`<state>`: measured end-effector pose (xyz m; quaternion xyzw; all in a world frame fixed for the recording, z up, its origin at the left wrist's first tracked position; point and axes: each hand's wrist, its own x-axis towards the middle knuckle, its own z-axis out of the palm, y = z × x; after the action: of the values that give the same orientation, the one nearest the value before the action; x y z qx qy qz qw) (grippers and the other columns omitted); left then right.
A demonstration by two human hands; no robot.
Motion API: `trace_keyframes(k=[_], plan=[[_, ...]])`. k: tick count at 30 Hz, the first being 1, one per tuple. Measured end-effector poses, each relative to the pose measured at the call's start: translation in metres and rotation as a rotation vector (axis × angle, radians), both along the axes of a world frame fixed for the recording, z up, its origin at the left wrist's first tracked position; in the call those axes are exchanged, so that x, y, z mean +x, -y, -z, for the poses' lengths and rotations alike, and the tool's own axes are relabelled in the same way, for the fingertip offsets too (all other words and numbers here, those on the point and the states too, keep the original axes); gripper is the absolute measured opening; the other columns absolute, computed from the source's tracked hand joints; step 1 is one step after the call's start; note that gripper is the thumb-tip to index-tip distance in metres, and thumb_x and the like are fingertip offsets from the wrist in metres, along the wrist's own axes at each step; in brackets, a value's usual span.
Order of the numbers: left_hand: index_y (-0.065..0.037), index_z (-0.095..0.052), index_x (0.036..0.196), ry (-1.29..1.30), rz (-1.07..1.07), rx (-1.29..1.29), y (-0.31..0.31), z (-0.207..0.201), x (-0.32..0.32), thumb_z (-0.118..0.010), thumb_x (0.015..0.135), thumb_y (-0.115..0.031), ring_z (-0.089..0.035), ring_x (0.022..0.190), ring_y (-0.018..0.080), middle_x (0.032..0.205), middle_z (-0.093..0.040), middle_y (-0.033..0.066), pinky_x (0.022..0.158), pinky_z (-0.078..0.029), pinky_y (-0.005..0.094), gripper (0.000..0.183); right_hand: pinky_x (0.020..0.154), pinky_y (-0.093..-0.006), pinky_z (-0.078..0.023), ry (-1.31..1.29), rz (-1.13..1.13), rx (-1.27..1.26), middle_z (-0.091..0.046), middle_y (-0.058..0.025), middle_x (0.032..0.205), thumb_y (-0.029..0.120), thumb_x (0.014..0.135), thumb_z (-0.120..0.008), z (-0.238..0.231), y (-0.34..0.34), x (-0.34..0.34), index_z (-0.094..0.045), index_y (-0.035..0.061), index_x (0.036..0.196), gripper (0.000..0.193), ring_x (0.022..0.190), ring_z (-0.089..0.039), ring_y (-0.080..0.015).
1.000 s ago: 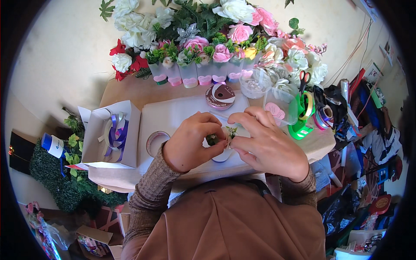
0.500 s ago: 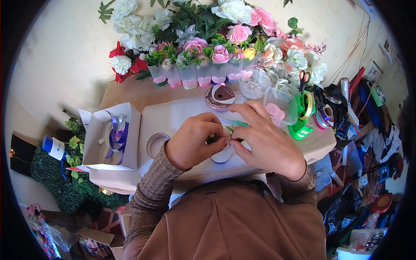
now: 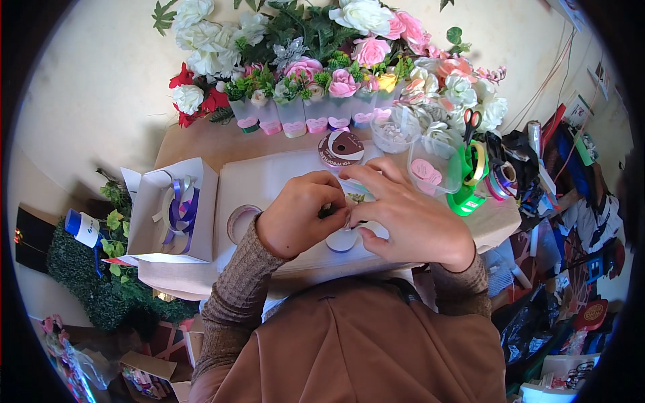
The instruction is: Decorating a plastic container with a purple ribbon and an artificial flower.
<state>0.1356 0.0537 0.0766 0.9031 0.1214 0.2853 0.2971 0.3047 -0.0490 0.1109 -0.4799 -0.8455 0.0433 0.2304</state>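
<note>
Over the middle of the table, my left hand (image 3: 306,213) is closed, its fingertips pinched on a small artificial flower piece (image 3: 356,198). Green leaf and pale bits of it show between the hands; the rest is hidden by fingers. My right hand (image 3: 410,218) reaches in from the other side, its forefinger touching near the left fingertips and its thumb apart from it. Just below the fingertips shows a pale round thing (image 3: 341,240) with a dark purplish rim. Behind the hands lies a brown-and-white ribbon spool (image 3: 340,149). A tape roll (image 3: 242,224) lies beside my left wrist.
A white box (image 3: 143,225) with purple ribbon stands at left. Small frosted flower vases (image 3: 292,119) line the back, before artificial flowers (image 3: 366,17). At right are a plastic tub (image 3: 437,181) with pink labels, a green tape dispenser (image 3: 466,195) and scissors (image 3: 472,121).
My right thumb and forefinger have moved apart, and the right hand has shifted slightly. A thin green tool seen under it before is now hidden. My left hand stays nearly still.
</note>
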Motion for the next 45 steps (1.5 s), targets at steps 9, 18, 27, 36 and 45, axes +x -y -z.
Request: trace_keyframes(k=[9, 18, 27, 36, 45], plan=[[0.0, -0.065, 0.077, -0.005, 0.005, -0.041, 0.004, -0.005, -0.001, -0.069, 0.068, -0.004, -0.061, 0.067, 0.0212, 0.081, -0.061, 0.0098, 0.06, -0.05, 0.0299, 0.01, 0.093, -0.0399, -0.035, 0.036, -0.025, 0.007, -0.046, -0.0127, 0.116, 0.004, 0.066, -0.063, 0.0, 0.0, 0.006, -0.059, 0.006, 0.073, 0.009, 0.113, -0.038, -0.0315], [-0.005, -0.045, 0.121, 0.231, 0.005, -0.233, 0.007, 0.025, -0.022, -0.077, 0.067, -0.009, -0.049, 0.112, 0.0232, 0.124, -0.048, 0.0148, 0.095, -0.039, 0.0359, 0.063, 0.092, -0.0409, -0.034, 0.031, 0.006, 0.012, -0.045, -0.0126, 0.12, 0.004, 0.066, -0.064, -0.003, 0.008, 0.007, -0.057, 0.0085, 0.079, 0.016, 0.116, -0.037, -0.0328], [0.0, -0.015, 0.137, 0.102, 0.028, -0.441, 0.041, 0.084, -0.009, -0.082, 0.061, -0.012, -0.043, 0.121, 0.0297, 0.129, -0.042, 0.0185, 0.101, -0.034, 0.0385, 0.103, 0.092, -0.0406, -0.033, 0.028, 0.029, 0.009, -0.046, -0.0125, 0.119, 0.005, 0.067, -0.064, -0.003, 0.01, 0.005, -0.057, 0.0091, 0.081, 0.016, 0.116, -0.038, -0.0322], [0.003, -0.018, 0.136, 0.069, -0.091, -0.266, 0.04, 0.104, 0.0, -0.077, 0.065, -0.006, -0.049, 0.117, 0.0329, 0.123, -0.047, 0.0234, 0.096, -0.041, 0.0381, 0.092, 0.09, -0.0417, -0.037, -0.092, -0.019, 0.077, -0.049, -0.0097, 0.122, 0.007, 0.066, -0.07, 0.006, 0.009, -0.01, -0.063, 0.0092, 0.079, 0.015, 0.11, -0.042, -0.0333], [0.005, -0.019, 0.135, 0.1, -0.137, -0.193, 0.042, 0.102, 0.001, -0.077, 0.064, -0.006, -0.049, 0.115, 0.0349, 0.122, -0.046, 0.0234, 0.095, -0.042, 0.0377, 0.092, 0.089, -0.0409, -0.033, -0.006, 0.122, 0.201, -0.048, -0.0069, 0.118, 0.014, 0.071, -0.066, 0.008, 0.006, -0.015, -0.06, 0.0096, 0.075, 0.009, 0.114, -0.04, -0.029]])
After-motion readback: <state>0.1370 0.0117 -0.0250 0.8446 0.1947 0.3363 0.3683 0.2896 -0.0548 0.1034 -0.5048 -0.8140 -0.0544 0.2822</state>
